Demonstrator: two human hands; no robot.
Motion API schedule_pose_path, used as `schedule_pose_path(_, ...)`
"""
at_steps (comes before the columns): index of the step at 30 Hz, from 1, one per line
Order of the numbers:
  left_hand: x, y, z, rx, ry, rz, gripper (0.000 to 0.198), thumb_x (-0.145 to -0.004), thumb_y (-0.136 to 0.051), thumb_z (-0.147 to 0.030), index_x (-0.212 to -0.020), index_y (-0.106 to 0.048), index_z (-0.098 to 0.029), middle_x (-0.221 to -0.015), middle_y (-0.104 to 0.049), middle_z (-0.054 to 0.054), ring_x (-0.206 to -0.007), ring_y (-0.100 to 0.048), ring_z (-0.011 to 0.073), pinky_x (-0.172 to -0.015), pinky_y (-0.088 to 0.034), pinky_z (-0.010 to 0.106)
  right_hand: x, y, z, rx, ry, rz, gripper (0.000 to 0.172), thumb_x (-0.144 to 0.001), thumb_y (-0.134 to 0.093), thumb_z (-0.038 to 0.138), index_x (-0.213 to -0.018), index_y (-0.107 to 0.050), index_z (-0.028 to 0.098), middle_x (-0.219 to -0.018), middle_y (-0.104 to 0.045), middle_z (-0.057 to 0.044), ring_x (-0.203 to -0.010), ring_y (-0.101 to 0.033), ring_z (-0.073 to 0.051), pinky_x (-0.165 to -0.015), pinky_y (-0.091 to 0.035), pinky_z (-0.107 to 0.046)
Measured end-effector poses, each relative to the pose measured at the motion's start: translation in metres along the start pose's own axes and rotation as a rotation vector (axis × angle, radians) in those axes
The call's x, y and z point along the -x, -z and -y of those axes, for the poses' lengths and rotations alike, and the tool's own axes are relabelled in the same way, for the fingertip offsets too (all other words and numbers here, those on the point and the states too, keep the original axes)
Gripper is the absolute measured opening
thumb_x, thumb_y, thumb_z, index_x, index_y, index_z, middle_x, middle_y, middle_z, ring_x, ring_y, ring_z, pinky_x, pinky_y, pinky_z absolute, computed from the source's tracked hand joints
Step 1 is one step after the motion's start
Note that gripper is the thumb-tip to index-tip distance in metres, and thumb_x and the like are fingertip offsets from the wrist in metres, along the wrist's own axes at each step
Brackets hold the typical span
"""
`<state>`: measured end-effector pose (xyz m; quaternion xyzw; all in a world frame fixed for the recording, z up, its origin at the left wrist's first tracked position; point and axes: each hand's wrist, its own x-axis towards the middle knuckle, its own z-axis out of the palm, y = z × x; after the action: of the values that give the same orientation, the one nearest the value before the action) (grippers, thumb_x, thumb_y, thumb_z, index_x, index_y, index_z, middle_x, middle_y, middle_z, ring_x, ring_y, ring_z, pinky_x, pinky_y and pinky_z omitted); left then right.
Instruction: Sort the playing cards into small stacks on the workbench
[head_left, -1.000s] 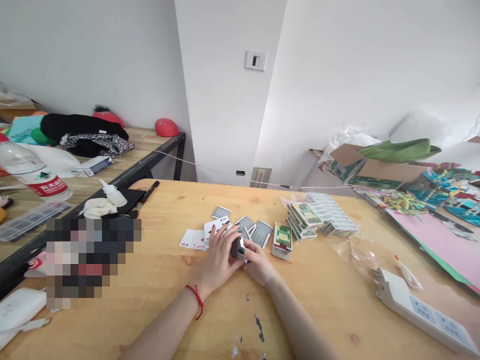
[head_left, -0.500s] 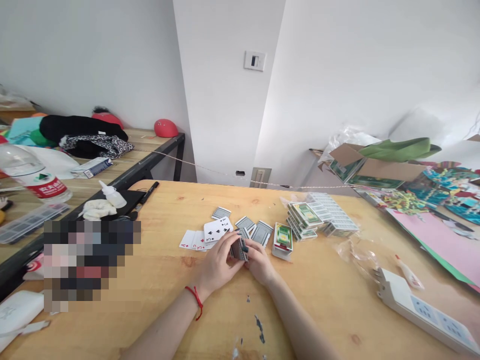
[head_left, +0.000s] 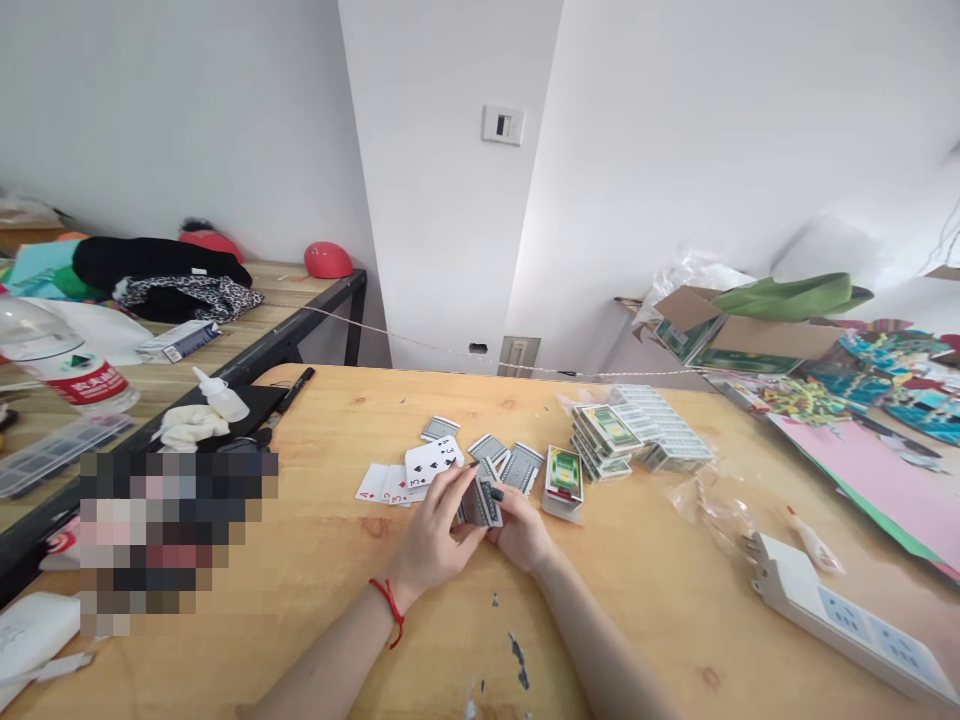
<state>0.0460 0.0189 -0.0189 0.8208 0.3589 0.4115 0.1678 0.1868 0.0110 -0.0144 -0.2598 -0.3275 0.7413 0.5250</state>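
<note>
My left hand (head_left: pixel 436 530) and my right hand (head_left: pixel 523 528) meet over the table, both closed around a small deck of playing cards (head_left: pixel 480 502) with patterned grey backs showing. Beyond my left fingers lie face-up cards: a spade card (head_left: pixel 429 463) on top and a few red diamond cards (head_left: pixel 375 482) fanned to the left. Several face-down cards (head_left: pixel 521 466) lie scattered just past my hands. To the right of them stands an open card box (head_left: pixel 562 475) with a green front. The card faces in my hands are hidden.
Stacked card boxes (head_left: pixel 604 440) and wrapped packs (head_left: pixel 664 425) stand at the back right. A white power strip (head_left: pixel 840 610) and a glue tube (head_left: pixel 814 545) lie at the right. On the left are a white squeeze bottle (head_left: pixel 223 397) and a black marker (head_left: pixel 297 388).
The deck has tilted so that more of its patterned back shows between my hands. The cards on the table stay in place; the view has shifted slightly.
</note>
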Motion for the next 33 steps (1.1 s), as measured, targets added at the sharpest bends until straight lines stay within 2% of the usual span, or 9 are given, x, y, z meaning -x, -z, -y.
schedule_pose_path(8,-0.002,0.004,-0.003,0.059,-0.008,-0.020,0.055,-0.070,-0.051,-0.009,-0.121,-0.036,-0.022,-0.119,-0.044,0.011,-0.116,-0.041,0.0260,-0.097,-0.038,0.047,-0.002,0.000,0.000,0.003,0.000,0.036,0.027,-0.067,-0.061,0.031,-0.090,-0.063,0.016,-0.076,-0.066,-0.006,-0.075,-0.061,-0.021,-0.068,-0.048,-0.033)
schedule_pose_path(11,-0.001,0.003,-0.001,0.078,-0.020,-0.021,0.057,-0.070,-0.051,-0.010,-0.123,-0.034,-0.022,-0.124,-0.043,0.012,-0.119,-0.038,0.0270,-0.097,-0.037,0.049,-0.005,0.002,-0.001,-0.020,0.017,0.021,0.029,-0.069,-0.060,0.034,-0.091,-0.062,0.016,-0.079,-0.066,-0.007,-0.076,-0.061,-0.021,-0.069,-0.048,-0.035)
schedule_pose_path(14,0.000,0.001,0.001,0.099,-0.056,-0.042,0.058,-0.072,-0.053,-0.012,-0.125,-0.030,-0.022,-0.127,-0.042,0.012,-0.122,-0.036,0.0269,-0.101,-0.031,0.053,-0.008,0.006,-0.001,-0.037,0.054,-0.034,0.027,-0.070,-0.060,0.035,-0.089,-0.062,0.016,-0.082,-0.066,-0.007,-0.077,-0.061,-0.021,-0.069,-0.048,-0.035)
schedule_pose_path(17,0.000,0.000,0.003,0.111,-0.020,-0.054,0.059,-0.073,-0.054,-0.013,-0.126,-0.028,-0.023,-0.129,-0.042,0.011,-0.125,-0.032,0.0257,-0.103,-0.027,0.052,-0.009,0.008,0.001,-0.028,0.075,-0.066,0.026,-0.070,-0.062,0.035,-0.087,-0.063,0.017,-0.084,-0.066,-0.007,-0.077,-0.061,-0.020,-0.070,-0.048,-0.034)
schedule_pose_path(22,-0.004,0.003,0.006,0.092,0.017,-0.010,0.059,-0.074,-0.053,-0.011,-0.125,-0.029,-0.024,-0.132,-0.040,0.009,-0.126,-0.030,0.0235,-0.105,-0.025,0.050,-0.008,0.006,0.005,0.016,0.079,-0.027,0.031,-0.067,-0.066,0.033,-0.092,-0.063,0.015,-0.089,-0.065,-0.008,-0.081,-0.059,-0.020,-0.070,-0.047,-0.033)
schedule_pose_path(29,-0.004,0.002,0.006,0.097,-0.012,0.097,0.056,-0.075,-0.050,-0.008,-0.125,-0.030,-0.024,-0.132,-0.040,0.009,-0.125,-0.034,0.0219,-0.100,-0.036,0.045,-0.009,0.007,-0.001,0.138,0.121,-0.037,0.041,-0.061,-0.072,0.027,-0.100,-0.060,0.020,-0.096,-0.063,-0.005,-0.082,-0.059,-0.019,-0.072,-0.047,-0.032)
schedule_pose_path(33,-0.003,0.001,0.006,0.102,-0.019,0.121,0.056,-0.074,-0.049,-0.007,-0.125,-0.030,-0.023,-0.133,-0.039,0.009,-0.124,-0.034,0.0210,-0.100,-0.036,0.043,-0.009,0.009,-0.001,0.174,0.127,-0.052,0.041,-0.062,-0.072,0.027,-0.100,-0.059,0.020,-0.100,-0.062,-0.006,-0.085,-0.059,-0.020,-0.077,-0.046,-0.034)
